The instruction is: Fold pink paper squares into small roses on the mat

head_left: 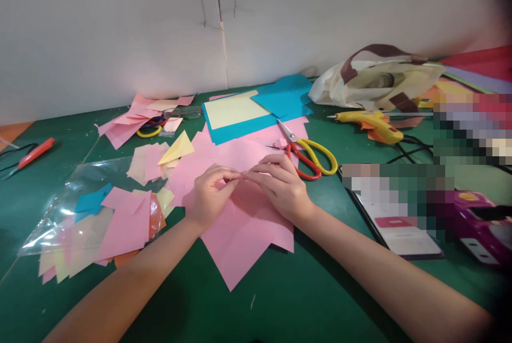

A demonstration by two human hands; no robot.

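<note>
My left hand (211,191) and my right hand (280,185) meet over a spread of pink paper sheets (244,231) on the green table. Fingertips of both hands pinch together on a tiny pink piece of paper (242,175) between them. Both hands have curled fingers. Red-and-yellow scissors (310,157) lie just beyond my right hand.
A clear plastic bag (76,209) with coloured paper squares lies at left. Blue and cream sheets (248,111) sit behind, a yellow glue gun (370,121) and a cloth bag (376,81) at right. A tablet (400,231) and a purple device (480,225) lie near right. A red cutter (34,153) lies far left.
</note>
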